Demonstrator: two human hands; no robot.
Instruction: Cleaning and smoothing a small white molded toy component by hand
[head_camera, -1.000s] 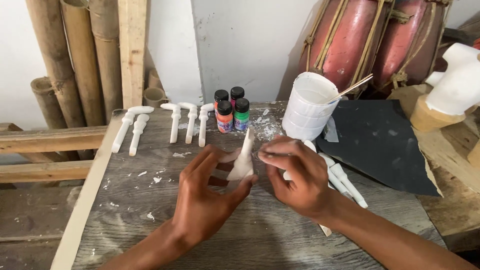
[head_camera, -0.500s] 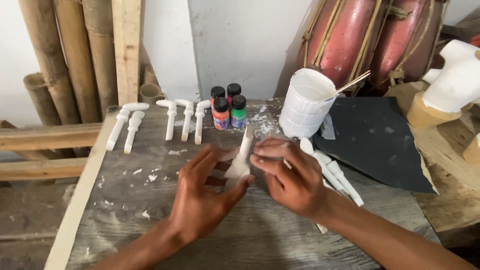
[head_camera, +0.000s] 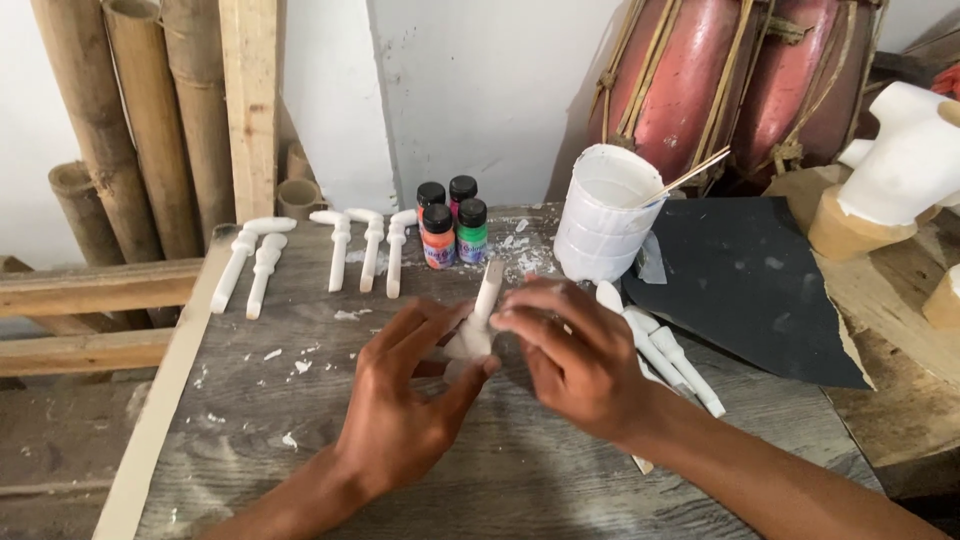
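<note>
Above grey table (head_camera: 300, 440) — both hands still pinch white plaster piece (head_camera: 478, 325); left (head_camera: 400, 400), right (head_camera: 570, 360); grip unchanged.

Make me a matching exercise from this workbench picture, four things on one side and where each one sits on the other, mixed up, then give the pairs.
Things:
1. white peg-shaped piece
2. small paint bottles
3. white bucket
4. black sheet

Places:
A. flat on the table's right side
B. behind the hands, a thin stick leaning in it
C. held between the left hand and right hand
D. at the table's back edge, in a cluster with black caps

Pairs: 1-C, 2-D, 3-B, 4-A
</note>
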